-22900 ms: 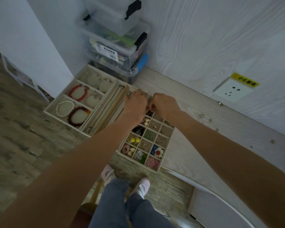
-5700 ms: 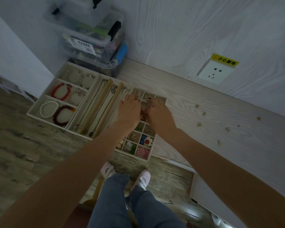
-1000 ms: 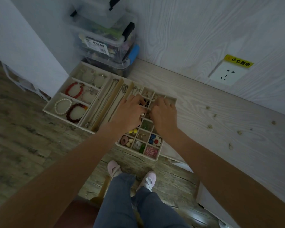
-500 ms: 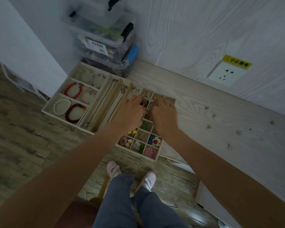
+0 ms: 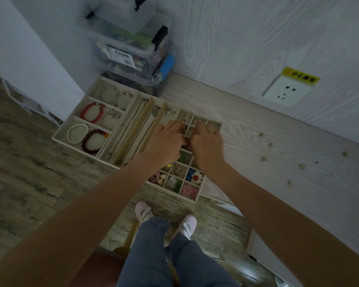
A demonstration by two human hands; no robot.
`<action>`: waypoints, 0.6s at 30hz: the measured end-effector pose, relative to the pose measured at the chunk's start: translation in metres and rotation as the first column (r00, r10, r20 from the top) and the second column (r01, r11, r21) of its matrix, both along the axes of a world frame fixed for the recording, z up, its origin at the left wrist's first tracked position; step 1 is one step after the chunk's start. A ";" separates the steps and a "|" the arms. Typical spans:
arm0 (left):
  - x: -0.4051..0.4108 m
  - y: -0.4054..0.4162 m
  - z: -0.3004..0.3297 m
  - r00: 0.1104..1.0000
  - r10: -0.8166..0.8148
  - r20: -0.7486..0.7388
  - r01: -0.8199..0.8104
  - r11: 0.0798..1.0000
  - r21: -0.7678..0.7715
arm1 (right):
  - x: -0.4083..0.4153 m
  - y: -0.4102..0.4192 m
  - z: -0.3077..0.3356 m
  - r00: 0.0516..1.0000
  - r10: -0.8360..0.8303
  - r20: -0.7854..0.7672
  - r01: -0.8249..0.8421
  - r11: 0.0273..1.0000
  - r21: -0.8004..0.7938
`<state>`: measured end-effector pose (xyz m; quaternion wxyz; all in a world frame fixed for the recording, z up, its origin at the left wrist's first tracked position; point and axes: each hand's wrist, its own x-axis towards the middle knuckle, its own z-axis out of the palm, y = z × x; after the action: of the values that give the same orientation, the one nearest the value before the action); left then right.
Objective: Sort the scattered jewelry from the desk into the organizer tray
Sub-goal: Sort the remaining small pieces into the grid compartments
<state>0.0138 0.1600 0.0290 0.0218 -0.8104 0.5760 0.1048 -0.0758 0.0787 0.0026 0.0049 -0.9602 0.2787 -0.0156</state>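
Left hand (image 5: 164, 145) and right hand (image 5: 208, 145) held over far small squares of cream divided organizer tray (image 5: 192, 198). Fingers curled down; what is pinched cannot be told. Small loose jewelry bits (image 5: 263, 158) left on pale wood desk (image 5: 257, 179), right of tray. Piece best dropped gently into one square only.

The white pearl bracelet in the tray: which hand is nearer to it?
Left. The left hand lies right of the white pearl bracelet; the right hand is farther right.

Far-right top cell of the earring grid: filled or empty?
Looks empty. In the organizer tray, the corner cell beyond the right hand shows only bare lining; its near edge is hidden.
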 end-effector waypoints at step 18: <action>-0.001 -0.004 -0.002 0.999 0.025 -0.031 -0.026 1.000 -0.011 | -0.005 -0.006 0.002 0.998 -0.041 -0.045 0.045 0.994 0.095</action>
<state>0.0130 0.1557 0.0273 0.0071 -0.8161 0.5665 0.1142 -0.0805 0.0722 0.0046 0.0448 -0.9528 0.2999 0.0183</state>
